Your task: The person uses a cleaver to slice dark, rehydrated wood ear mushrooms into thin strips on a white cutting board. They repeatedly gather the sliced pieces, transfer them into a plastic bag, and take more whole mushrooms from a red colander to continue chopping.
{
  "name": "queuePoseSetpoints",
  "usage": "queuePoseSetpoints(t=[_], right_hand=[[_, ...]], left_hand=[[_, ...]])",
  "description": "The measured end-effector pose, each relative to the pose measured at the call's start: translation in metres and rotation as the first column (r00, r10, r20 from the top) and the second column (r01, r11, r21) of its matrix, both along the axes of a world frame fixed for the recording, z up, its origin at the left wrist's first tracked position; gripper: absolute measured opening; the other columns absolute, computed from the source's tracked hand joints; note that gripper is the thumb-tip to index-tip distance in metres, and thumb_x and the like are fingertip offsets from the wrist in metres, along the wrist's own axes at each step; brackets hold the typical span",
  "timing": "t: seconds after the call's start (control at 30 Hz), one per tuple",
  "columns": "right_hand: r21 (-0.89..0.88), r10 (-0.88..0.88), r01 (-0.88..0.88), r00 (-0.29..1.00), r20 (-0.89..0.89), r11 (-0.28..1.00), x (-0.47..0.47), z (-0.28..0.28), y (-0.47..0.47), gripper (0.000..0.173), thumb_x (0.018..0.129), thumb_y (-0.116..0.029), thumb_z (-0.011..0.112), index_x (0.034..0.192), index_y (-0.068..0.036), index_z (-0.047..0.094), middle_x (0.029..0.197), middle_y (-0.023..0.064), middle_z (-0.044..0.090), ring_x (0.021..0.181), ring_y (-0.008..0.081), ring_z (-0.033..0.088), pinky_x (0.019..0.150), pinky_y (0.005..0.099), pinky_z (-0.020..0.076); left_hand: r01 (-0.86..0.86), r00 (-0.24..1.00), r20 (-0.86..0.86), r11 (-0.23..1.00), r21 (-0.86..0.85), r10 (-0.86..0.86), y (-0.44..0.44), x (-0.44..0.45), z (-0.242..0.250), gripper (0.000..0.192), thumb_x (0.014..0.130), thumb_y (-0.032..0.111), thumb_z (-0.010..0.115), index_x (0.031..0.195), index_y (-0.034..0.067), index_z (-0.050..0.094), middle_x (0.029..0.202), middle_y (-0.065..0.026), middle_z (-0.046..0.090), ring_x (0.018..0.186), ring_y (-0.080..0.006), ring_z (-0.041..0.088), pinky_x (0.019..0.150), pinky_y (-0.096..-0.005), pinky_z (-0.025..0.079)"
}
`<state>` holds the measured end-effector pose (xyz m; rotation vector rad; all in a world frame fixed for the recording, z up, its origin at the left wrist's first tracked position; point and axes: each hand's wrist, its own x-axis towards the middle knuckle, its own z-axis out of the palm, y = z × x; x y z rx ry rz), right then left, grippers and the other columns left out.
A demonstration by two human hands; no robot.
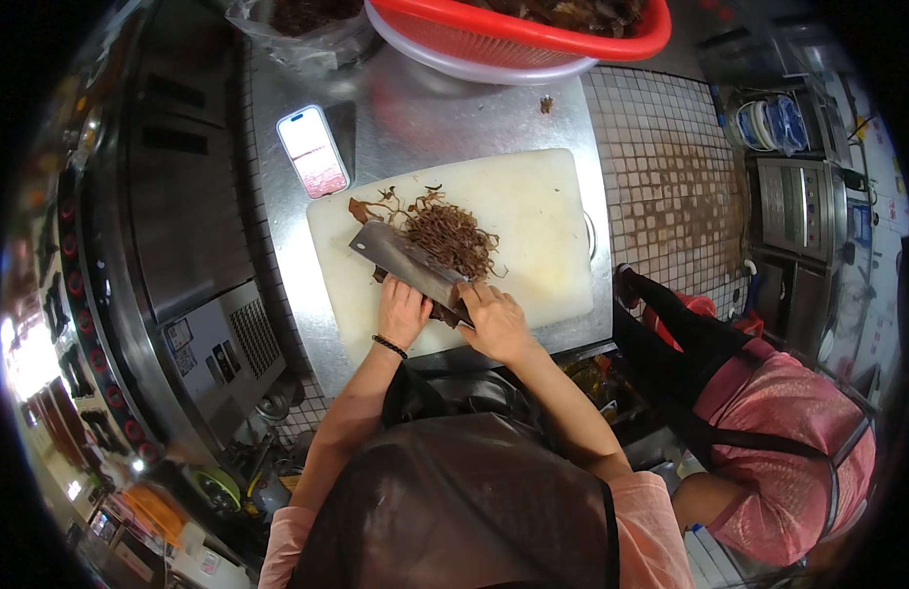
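Note:
My right hand (pixel 496 321) grips a broad cleaver (pixel 410 261) by its handle end, thumb and forefinger at the base of the blade. The blade lies slantwise across a white cutting board (pixel 539 243). My left hand (pixel 403 313), with a dark beaded bracelet at the wrist, presses on a dark brown, leafy food piece (pixel 444 315) close to the near side of the blade. Most of that piece is hidden by the hand and cleaver. Beyond the blade lies a heap of thin brown shreds (pixel 454 234), with a flat brown scrap (pixel 360 210) at its left.
A lit smartphone (pixel 314 152) lies on the steel table (pixel 454 118). At the far edge stand a red colander (pixel 491 37) in a pale basin (pixel 469 70) and a clear plastic bag (pixel 314 44). A co-worker in pink (pixel 782 449) bends close on my right.

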<state>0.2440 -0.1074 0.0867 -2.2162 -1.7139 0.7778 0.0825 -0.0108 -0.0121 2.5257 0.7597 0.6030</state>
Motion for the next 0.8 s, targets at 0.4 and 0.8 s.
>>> queuePoseSetpoints(t=[0.4, 0.8], right_hand=[[0.638, 0.621, -0.417, 0.774, -0.124, 0.647, -0.007, 0.262, 0.055, 0.027, 0.07, -0.011, 0.063, 0.095, 0.0, 0.061, 0.075, 0.0073, 0.057, 0.069, 0.0245, 0.058, 0.059, 0.037, 0.0482], [0.206, 0.355, -0.291, 0.697, -0.623, 0.934, 0.043, 0.234, 0.011, 0.031, 0.077, -0.014, 0.064, 0.107, -0.005, 0.062, 0.071, 0.0089, 0.056, 0.065, 0.0289, 0.059, 0.056, 0.039, 0.0476]], left_hand=[[0.017, 0.999, 0.028, 0.999, 0.029, -0.018, -0.001, -0.001, -0.004, 0.04, 0.064, 0.004, 0.068, 0.102, -0.003, 0.059, 0.106, -0.0196, 0.053, 0.104, -0.0427, 0.048, 0.094, -0.0525, 0.04], [0.034, 0.998, 0.059, 0.999, 0.004, -0.034, 0.002, 0.001, 0.002, 0.041, 0.066, 0.004, 0.069, 0.105, -0.001, 0.058, 0.109, -0.0191, 0.052, 0.105, -0.0421, 0.047, 0.095, -0.0521, 0.038]])
